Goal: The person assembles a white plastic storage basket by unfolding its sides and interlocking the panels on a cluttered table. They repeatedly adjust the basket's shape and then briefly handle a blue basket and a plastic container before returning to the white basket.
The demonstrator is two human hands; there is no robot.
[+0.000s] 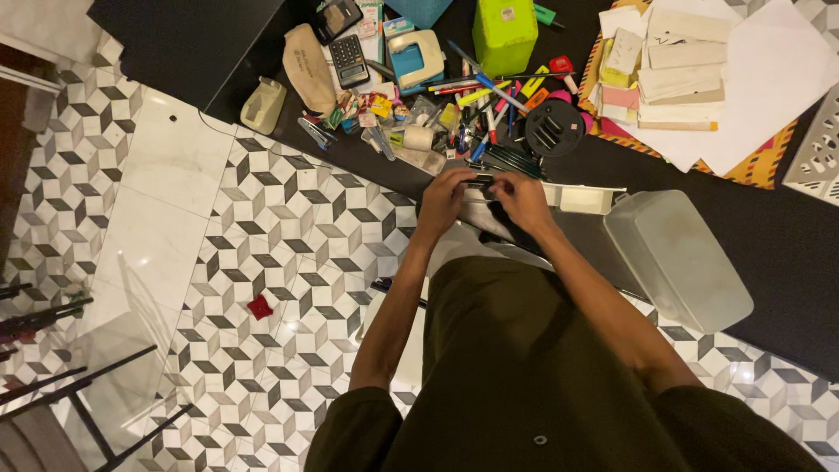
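Black table carries a clear plastic box near right; a green box stands far; my left hand and right hand pinch together a small dark object.

Home study/office: black desk w/ strewn pens, calculator, tape dispenser, paper stacks; patterned tile floor.

Two hands, one calculator, perhaps two tape dispensers.
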